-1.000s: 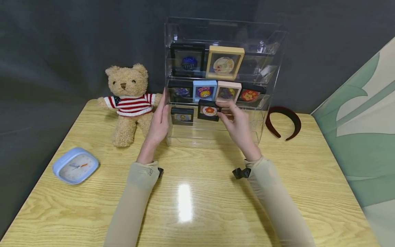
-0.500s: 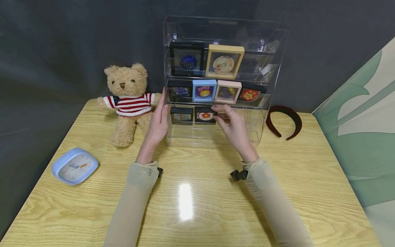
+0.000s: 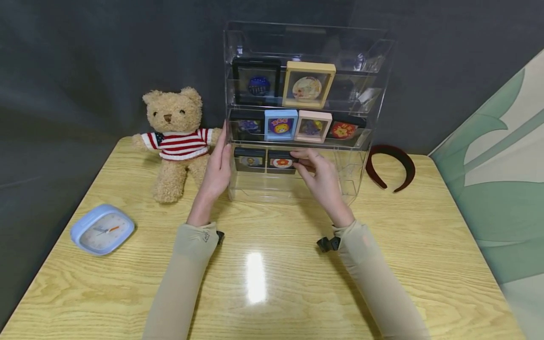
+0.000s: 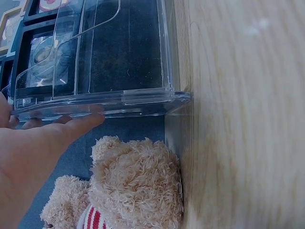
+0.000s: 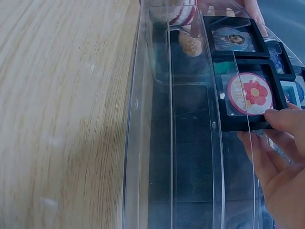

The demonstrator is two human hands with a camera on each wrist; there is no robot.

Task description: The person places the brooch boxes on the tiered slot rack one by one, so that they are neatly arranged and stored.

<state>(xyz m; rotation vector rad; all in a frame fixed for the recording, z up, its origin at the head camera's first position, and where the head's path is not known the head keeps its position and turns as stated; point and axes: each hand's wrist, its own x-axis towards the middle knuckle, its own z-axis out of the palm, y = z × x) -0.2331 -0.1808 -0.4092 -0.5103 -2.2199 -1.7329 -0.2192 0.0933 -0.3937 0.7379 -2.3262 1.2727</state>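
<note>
A clear tiered display rack [image 3: 306,28] stands on the table, holding several small box frames with round badges. My left hand [image 3: 217,171] lies along its left side; in the left wrist view its straight fingers [image 4: 83,125] touch the clear wall. My right hand [image 3: 322,177] pinches the right edge of a black frame [image 5: 249,95] with a red flower badge, thumb in front and fingers behind. This frame sits in the lower shelf, right of another black frame [image 3: 250,160]. Above are a blue frame [image 3: 281,125], a pink frame [image 3: 313,126] and a yellow frame [image 3: 309,85].
A teddy bear [image 3: 177,141] in a striped sweater sits left of the rack, close to my left hand. A blue clock [image 3: 103,230] lies at the table's left. To the right of the rack is a dark red headband [image 3: 391,166]. A dark curtain hangs behind.
My right hand has brought the flower-badge frame down and slightly left, from in front of the rack into the lower shelf beside the other black frame. The left hand has stayed at the rack's side.
</note>
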